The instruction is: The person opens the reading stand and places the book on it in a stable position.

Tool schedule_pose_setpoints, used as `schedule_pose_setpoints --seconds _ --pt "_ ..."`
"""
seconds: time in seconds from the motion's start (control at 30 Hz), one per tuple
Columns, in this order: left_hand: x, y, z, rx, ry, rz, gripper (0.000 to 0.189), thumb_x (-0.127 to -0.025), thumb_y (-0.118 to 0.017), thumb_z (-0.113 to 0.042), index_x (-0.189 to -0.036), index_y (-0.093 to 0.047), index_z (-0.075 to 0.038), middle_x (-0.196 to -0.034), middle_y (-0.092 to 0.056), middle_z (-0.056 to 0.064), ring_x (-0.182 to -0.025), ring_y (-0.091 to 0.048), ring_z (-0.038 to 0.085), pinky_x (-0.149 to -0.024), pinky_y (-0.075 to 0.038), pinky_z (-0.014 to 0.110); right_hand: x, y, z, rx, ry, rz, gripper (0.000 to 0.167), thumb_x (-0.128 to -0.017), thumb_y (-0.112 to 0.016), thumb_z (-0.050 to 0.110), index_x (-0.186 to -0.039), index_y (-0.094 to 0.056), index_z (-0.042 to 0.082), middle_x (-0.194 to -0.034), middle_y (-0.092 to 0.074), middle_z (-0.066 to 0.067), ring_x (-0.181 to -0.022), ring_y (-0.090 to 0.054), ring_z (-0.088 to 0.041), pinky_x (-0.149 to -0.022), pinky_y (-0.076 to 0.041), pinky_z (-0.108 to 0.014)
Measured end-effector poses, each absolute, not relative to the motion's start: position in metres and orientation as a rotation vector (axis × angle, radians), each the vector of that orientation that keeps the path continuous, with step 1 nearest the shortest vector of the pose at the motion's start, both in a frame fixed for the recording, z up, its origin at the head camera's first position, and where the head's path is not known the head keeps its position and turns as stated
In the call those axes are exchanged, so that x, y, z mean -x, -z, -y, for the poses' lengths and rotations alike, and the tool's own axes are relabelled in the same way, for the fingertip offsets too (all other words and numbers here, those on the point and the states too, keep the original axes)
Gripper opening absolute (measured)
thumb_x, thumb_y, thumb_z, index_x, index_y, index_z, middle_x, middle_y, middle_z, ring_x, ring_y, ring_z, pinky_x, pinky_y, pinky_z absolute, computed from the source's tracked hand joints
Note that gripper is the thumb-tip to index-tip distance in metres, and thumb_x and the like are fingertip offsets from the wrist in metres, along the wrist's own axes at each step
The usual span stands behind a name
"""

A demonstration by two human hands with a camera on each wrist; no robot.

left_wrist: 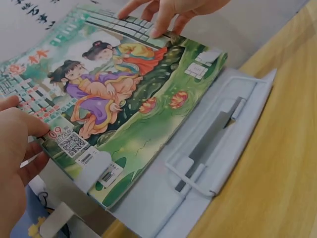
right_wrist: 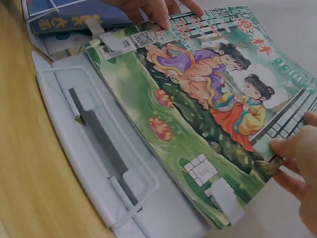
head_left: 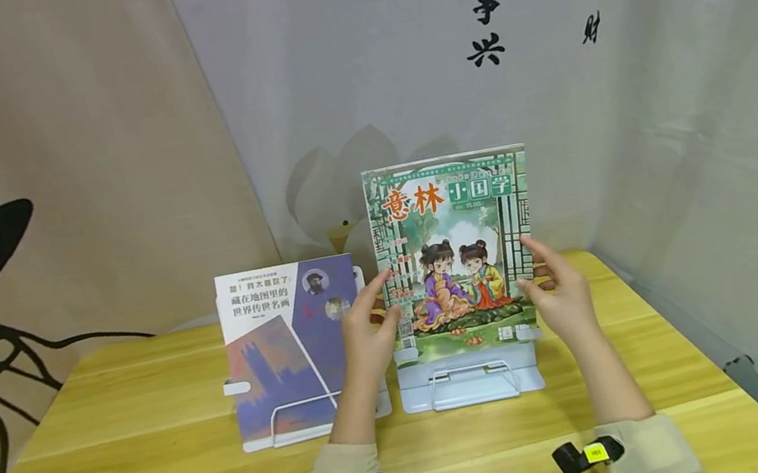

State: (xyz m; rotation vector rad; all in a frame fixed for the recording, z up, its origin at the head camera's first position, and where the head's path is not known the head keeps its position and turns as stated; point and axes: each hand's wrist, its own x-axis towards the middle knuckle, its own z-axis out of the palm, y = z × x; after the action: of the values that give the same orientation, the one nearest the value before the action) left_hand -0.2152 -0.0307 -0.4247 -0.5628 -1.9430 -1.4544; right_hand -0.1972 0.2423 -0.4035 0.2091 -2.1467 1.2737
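Note:
A green illustrated magazine (head_left: 452, 245) leans upright against a white book stand (head_left: 416, 401) on the table. Its lower edge sits well above the stand's base. Small white clips (right_wrist: 228, 201) lap over both lower corners of the cover. My left hand (head_left: 368, 324) pinches the magazine's left edge, thumb on the front cover and fingers round the side. Opposite it, my right hand (head_left: 564, 295) grips the right edge the same way, as the right wrist view also shows. Beneath the magazine, the stand's wire support (left_wrist: 195, 181) stands out in front, with nothing resting on it.
Left of my hands, a second white stand (head_left: 256, 444) bears a purple and white book (head_left: 277, 347). The wooden table (head_left: 127, 450) ends close behind both stands, where a pale curtain (head_left: 331, 50) with black lettering hangs.

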Motion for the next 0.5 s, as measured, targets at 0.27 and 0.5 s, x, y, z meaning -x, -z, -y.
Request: schedule_pose_setpoints --seconds 0.27,0.5 --pt "0.216 0.432 0.037 0.507 1.506 2.045 0.058 -0.078 -0.069 0.012 -0.130 -0.061 -0.014 -0.100 -0.062 0.007 -0.071 -0.057 0.021 -0.061 -0.053 0.028 0.201 0.411 -0.247 -0.219 -1.242 2.331 0.073 -0.081 -0.071 -0.008 -0.142 -0.048 0.023 -0.114 -0.055 -0.015 -0.094 -0.057 -0.026 -0.069 -0.050 -0.018" --pt "0.218 0.433 0.042 0.535 1.475 2.087 0.058 -0.077 -0.072 0.009 -0.128 -0.063 -0.014 -0.098 -0.064 0.006 -0.063 -0.056 0.014 -0.055 -0.051 0.026 0.202 0.415 -0.253 -0.253 -1.189 2.401 0.068 -0.086 -0.069 0.000 -0.145 -0.043 0.024 -0.095 -0.062 -0.012 -0.085 -0.061 -0.025 -0.067 -0.051 -0.025"
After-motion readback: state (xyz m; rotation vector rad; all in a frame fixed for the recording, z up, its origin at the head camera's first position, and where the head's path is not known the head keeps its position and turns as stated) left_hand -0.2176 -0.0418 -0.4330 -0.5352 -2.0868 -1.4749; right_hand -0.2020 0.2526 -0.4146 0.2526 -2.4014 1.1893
